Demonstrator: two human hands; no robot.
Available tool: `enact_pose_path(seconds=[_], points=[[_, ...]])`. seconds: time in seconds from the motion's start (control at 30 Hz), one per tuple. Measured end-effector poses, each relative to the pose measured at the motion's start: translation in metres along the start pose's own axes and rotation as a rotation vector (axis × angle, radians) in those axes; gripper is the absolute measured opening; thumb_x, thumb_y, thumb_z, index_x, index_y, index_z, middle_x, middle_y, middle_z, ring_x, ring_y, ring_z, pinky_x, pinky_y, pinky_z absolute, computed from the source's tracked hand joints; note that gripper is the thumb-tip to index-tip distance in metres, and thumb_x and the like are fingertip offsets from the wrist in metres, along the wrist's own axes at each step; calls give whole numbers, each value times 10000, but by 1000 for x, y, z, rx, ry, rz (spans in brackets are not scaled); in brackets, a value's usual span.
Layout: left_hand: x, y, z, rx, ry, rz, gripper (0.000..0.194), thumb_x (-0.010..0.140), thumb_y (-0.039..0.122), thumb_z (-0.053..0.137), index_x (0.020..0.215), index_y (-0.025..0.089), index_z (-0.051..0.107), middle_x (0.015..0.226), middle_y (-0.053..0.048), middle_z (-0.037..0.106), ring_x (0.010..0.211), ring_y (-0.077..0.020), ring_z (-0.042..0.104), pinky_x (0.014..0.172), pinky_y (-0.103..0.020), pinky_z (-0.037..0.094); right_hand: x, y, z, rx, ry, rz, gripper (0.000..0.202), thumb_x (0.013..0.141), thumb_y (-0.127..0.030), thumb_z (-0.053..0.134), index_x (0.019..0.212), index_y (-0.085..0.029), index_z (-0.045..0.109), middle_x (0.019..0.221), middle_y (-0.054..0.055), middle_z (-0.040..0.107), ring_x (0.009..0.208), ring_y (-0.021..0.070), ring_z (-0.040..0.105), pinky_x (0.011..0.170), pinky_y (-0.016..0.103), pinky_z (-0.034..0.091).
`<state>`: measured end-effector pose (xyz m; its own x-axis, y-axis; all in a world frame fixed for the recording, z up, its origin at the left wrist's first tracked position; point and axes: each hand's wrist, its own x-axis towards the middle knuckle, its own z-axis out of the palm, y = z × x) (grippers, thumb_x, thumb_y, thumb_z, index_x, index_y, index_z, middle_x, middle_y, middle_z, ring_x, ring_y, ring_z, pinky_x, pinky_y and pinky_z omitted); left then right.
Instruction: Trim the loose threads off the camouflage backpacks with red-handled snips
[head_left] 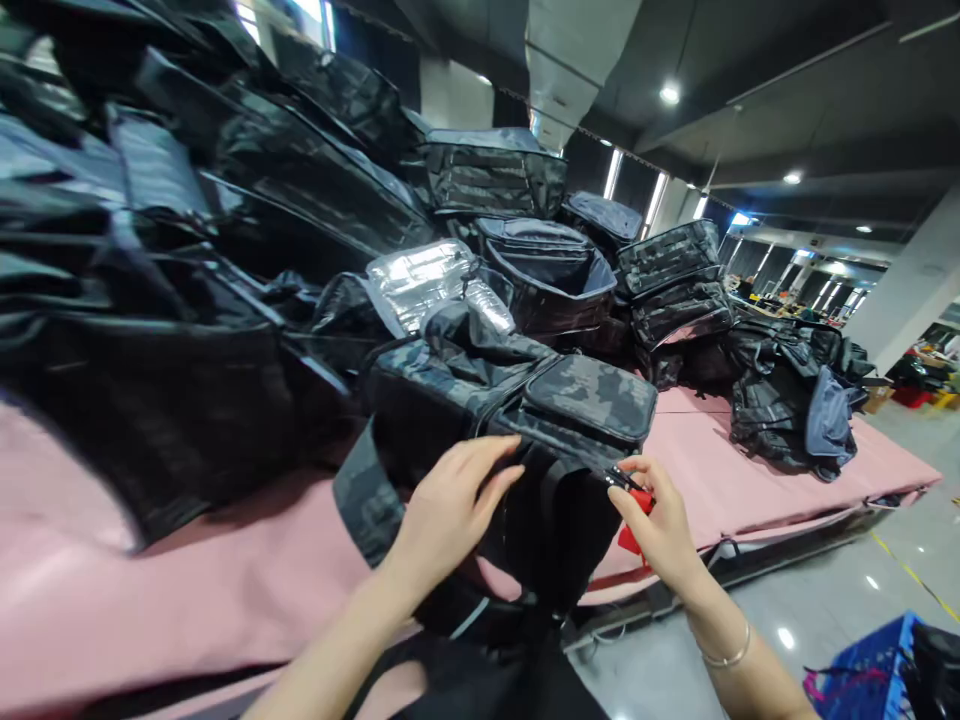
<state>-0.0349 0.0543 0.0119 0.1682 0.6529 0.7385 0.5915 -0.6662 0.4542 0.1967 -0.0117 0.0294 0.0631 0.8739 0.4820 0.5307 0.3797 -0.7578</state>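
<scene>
A black bag with grey camouflage panels (589, 395) stands on the pink-covered table in front of me. My left hand (461, 495) is at the near upper edge of this bag, thumb and forefinger a little apart. Nothing shows between them, and its other fingers are partly hidden. At the bag's right corner, my right hand (660, 520) grips a small dark tool with a red part (641, 498). The tool's exact kind is unclear. A wide camouflage strap (367, 495) hangs in a loop from the bag's left side.
Large black bags (172, 400) are heaped to the left. Further bags (544, 265) stand behind, near a silver-lined flap (420, 280). Another bag (787, 410) sits farther right on the pink table cover (862, 460). A blue crate (862, 670) is on the floor at lower right.
</scene>
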Motion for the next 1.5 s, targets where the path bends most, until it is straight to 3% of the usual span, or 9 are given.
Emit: enact_pose_path(seconds=[0.1,0.23,0.5,1.03,1.27,1.5], points=[[54,-15,23,86,8,156,368,853,414,472,1106,183,606,1162,-96,627,1085,-224,546,956,-377,417,12,1,4,-113,40,-110,188,827,-313,550,969,-191,529,630,-45,525,535,105,498,555,225,417],[83,-30,42,177,-36,129,249,863,345,467,923,207,666,976,-54,695,949,-197,587,863,-334,440,26,4,20,-271,97,-267,156,870,-312,487,921,-182,557,833,45,651,739,153,620,676,249,471],[85,-29,51,360,-75,19,300,875,362,432,754,194,648,743,-74,669,738,-228,558,657,-330,388,41,5,34,-554,93,-306,191,916,-269,416,940,-177,581,897,67,676,803,167,648,671,230,465],[79,-25,54,416,-59,3,339,890,383,389,781,185,642,741,-80,652,739,-243,537,651,-338,356,54,-3,37,-787,-11,-191,129,895,-312,484,928,-217,564,852,22,680,747,169,653,566,234,378],[76,-26,55,412,-41,15,350,891,391,375,784,192,642,743,-80,649,734,-237,537,647,-337,355,56,-2,38,-771,-20,-190,116,890,-300,489,916,-220,569,836,14,687,748,166,653,567,228,378],[73,-26,55,408,-28,27,358,894,393,368,786,192,644,740,-77,645,728,-231,530,650,-335,351,54,2,33,-567,1,-234,137,900,-283,463,889,-205,575,850,20,694,799,151,658,656,215,437]])
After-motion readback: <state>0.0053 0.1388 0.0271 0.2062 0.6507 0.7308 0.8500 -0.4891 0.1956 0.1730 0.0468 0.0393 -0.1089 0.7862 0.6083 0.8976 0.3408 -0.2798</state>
